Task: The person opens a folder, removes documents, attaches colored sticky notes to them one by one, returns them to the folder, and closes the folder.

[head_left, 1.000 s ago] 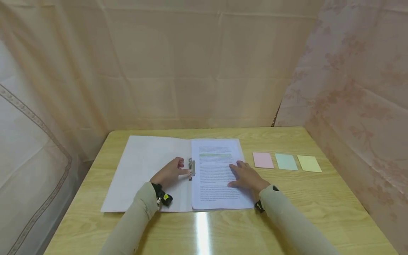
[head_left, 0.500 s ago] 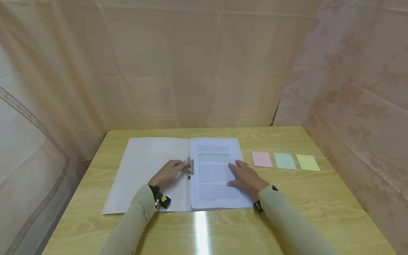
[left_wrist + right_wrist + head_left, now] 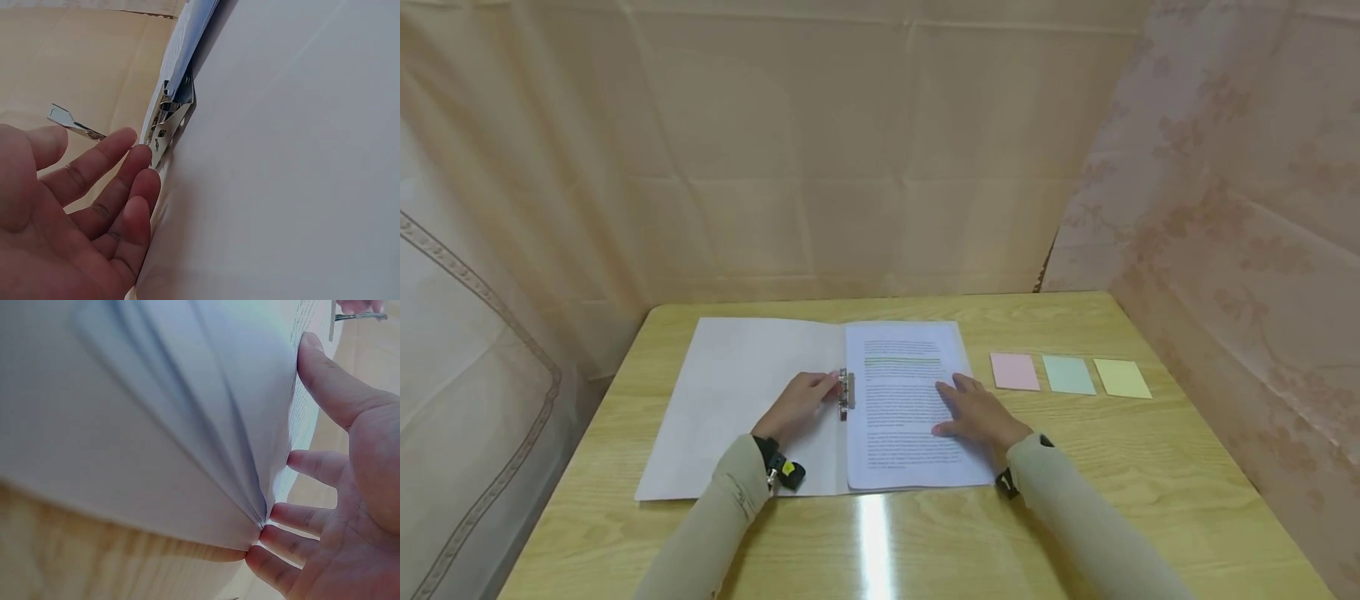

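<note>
A white folder (image 3: 745, 358) lies spread flat on the table, a stack of printed sheets (image 3: 902, 417) on its right half. The top sheet has green highlighted lines. At the fold sits a metal lever clip (image 3: 844, 396); in the left wrist view its lever (image 3: 75, 125) stands up from the spine. My left hand (image 3: 797, 404) is at the clip, fingers gently bent, with thumb and index finger beside the lever. Whether they touch the lever is unclear. My right hand (image 3: 981, 417) rests on the right part of the sheets, fingers spread and fingertips along the pages' edge.
Pink (image 3: 1015, 372), green (image 3: 1069, 375) and yellow (image 3: 1122, 378) sticky note pads lie in a row to the right of the folder. The wooden table (image 3: 1075, 500) is bordered by a beige curtain (image 3: 865, 167) behind and cloths at both sides.
My left hand's fingers have drawn in at the metal clip, thumb and index finger coming closer together. The right hand stays on the sheets. The view has shifted slightly.
</note>
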Demonstrator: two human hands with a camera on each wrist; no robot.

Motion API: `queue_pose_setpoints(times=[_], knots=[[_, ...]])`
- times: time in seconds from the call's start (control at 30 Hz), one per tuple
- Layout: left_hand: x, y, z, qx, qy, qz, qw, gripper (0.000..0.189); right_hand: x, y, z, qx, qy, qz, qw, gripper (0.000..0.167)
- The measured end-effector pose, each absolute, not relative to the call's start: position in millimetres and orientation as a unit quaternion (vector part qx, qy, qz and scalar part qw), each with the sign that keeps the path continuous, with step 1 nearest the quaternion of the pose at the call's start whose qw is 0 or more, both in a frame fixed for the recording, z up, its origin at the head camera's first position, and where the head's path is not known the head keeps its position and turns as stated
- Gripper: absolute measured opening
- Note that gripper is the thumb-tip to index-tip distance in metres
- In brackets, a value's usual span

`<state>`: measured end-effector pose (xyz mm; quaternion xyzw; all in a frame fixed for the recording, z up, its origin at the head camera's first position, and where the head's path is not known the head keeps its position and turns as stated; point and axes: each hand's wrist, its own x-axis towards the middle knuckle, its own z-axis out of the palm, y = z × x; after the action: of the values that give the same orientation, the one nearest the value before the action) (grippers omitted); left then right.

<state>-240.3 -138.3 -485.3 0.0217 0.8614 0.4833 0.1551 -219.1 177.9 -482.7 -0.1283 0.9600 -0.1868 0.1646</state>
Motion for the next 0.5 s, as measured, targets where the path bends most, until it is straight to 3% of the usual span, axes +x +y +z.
queue_pose_setpoints(times=[0.5], knots=[[-243.2, -133.8, -487.8, 0.022, 0.860, 0.490, 0.143, 0.039, -218.9, 178.6, -484.0, -0.139, 0.961, -0.183, 0.154, 0.087]])
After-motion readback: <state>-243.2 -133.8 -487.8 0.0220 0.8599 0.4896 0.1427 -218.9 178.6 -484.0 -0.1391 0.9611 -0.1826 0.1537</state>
